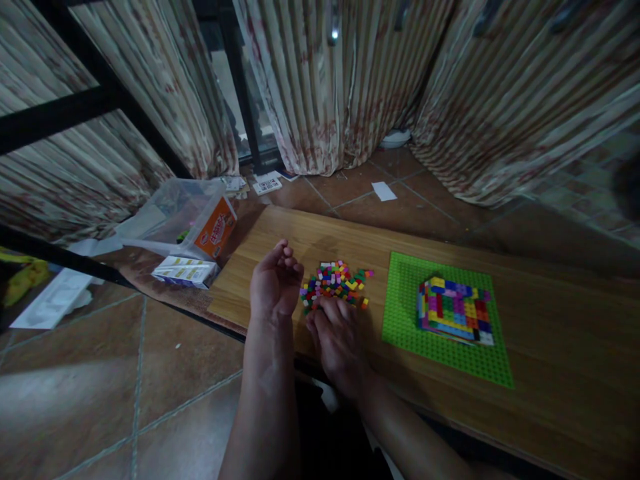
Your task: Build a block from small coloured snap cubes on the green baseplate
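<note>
Small toy building bricks [334, 279] in many colours lie in a loose heap on the wooden table. My left hand [277, 280] is just left of the heap, turned palm up with its fingers curled in. Whatever its fingers may hold does not show. At the near edge of the heap is my right hand [336, 333], fingers bent together and tips down among the bricks; anything pinched there is hidden. To the right, a multicoloured block built of bricks [453, 310] stands on a green baseplate [400, 300], away from both hands.
Left of the wooden table [565, 333] stands a clear plastic bin [150, 230] with an orange label. A white box [186, 271] lies in front of it. Papers [383, 191] are on the tiled floor behind the table, near striped curtains [310, 100].
</note>
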Action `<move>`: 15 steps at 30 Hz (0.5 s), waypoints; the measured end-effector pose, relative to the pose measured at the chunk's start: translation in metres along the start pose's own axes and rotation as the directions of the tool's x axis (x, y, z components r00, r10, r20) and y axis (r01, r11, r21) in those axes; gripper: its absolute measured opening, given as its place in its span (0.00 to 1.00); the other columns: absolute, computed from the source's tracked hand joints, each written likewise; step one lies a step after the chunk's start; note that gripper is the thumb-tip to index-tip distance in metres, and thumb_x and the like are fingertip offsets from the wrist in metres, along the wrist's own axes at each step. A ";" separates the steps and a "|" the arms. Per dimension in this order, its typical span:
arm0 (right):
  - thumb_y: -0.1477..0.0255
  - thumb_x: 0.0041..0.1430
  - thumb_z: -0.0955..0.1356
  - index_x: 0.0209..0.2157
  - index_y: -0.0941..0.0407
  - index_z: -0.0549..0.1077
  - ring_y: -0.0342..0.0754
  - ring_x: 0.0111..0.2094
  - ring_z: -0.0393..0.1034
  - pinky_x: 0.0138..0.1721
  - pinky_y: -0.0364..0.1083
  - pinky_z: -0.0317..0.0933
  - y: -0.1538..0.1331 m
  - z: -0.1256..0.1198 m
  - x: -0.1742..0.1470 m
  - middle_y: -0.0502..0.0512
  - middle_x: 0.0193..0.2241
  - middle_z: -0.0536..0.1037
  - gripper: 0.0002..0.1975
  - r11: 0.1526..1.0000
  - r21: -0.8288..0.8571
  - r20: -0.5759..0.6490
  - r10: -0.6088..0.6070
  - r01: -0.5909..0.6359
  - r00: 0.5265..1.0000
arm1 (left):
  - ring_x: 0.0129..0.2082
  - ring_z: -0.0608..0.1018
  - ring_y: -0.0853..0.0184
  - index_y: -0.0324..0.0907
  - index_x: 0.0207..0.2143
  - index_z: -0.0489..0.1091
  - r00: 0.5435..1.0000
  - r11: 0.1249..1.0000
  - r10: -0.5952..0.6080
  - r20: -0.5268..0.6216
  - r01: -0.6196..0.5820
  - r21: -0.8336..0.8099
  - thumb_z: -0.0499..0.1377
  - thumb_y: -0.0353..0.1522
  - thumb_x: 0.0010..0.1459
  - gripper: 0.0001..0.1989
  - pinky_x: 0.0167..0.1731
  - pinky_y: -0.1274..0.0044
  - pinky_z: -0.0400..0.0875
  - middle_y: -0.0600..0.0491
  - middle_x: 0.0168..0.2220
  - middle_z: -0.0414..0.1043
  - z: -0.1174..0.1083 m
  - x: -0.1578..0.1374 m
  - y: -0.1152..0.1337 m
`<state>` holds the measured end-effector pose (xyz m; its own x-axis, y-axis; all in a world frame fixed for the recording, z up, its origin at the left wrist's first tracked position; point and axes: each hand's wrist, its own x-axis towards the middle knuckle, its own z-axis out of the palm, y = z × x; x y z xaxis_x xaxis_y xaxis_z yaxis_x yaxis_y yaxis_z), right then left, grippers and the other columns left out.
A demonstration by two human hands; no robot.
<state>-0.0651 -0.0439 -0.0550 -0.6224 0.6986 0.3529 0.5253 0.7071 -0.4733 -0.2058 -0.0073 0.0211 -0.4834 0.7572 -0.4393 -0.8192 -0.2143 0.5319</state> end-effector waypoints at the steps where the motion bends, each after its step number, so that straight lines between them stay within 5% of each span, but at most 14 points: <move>1: 0.77 0.65 0.63 0.34 0.55 0.72 0.54 0.46 0.64 0.48 0.53 0.60 -0.001 -0.001 0.001 0.59 0.45 0.75 0.08 1.000 0.016 -0.003 0.008 -0.008 1.000 | 0.16 0.67 0.80 0.37 0.32 0.70 1.000 1.000 0.000 0.002 0.000 0.007 0.54 0.23 0.60 0.06 0.19 0.85 0.63 0.59 0.21 0.67 0.000 0.000 0.000; 5: 0.76 0.66 0.62 0.37 0.54 0.72 0.49 0.40 0.69 0.43 0.48 0.65 -0.001 -0.012 0.006 0.55 0.37 0.77 0.08 0.977 0.212 -0.136 0.057 -0.027 0.989 | 0.16 0.68 0.79 0.37 0.31 0.70 1.000 0.999 0.001 0.014 -0.001 0.033 0.55 0.23 0.58 0.06 0.19 0.85 0.64 0.59 0.21 0.68 0.001 0.002 0.000; 9: 0.74 0.67 0.63 0.39 0.54 0.73 0.44 0.36 0.73 0.39 0.44 0.67 0.013 -0.046 0.009 0.52 0.33 0.78 0.07 0.929 0.367 -0.350 0.177 -0.040 0.920 | 0.16 0.68 0.79 0.37 0.31 0.70 1.000 0.998 -0.009 0.022 0.008 0.054 0.56 0.23 0.57 0.05 0.19 0.86 0.65 0.58 0.21 0.68 0.003 0.003 -0.004; 13: 0.72 0.65 0.66 0.40 0.52 0.76 0.46 0.37 0.74 0.40 0.46 0.68 0.045 -0.095 -0.003 0.52 0.35 0.79 0.06 0.921 0.342 -0.489 0.345 -0.189 0.801 | 0.16 0.68 0.79 0.36 0.31 0.70 0.999 0.996 -0.046 0.009 0.045 0.072 0.54 0.22 0.58 0.07 0.19 0.85 0.65 0.58 0.21 0.67 0.011 0.000 -0.013; 15: 0.69 0.64 0.66 0.39 0.52 0.77 0.47 0.37 0.75 0.40 0.48 0.69 0.066 -0.117 -0.015 0.53 0.37 0.80 0.07 0.898 0.336 -0.577 0.434 -0.283 0.692 | 0.16 0.68 0.79 0.36 0.31 0.71 0.997 0.993 -0.069 0.016 0.067 0.093 0.54 0.22 0.58 0.07 0.19 0.86 0.65 0.58 0.21 0.67 0.015 -0.003 -0.021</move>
<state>0.0470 0.0051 0.0030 0.1322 0.8533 0.5044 0.4530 0.4007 -0.7964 -0.1821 0.0041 0.0221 -0.4207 0.7801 -0.4631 -0.8174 -0.1046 0.5665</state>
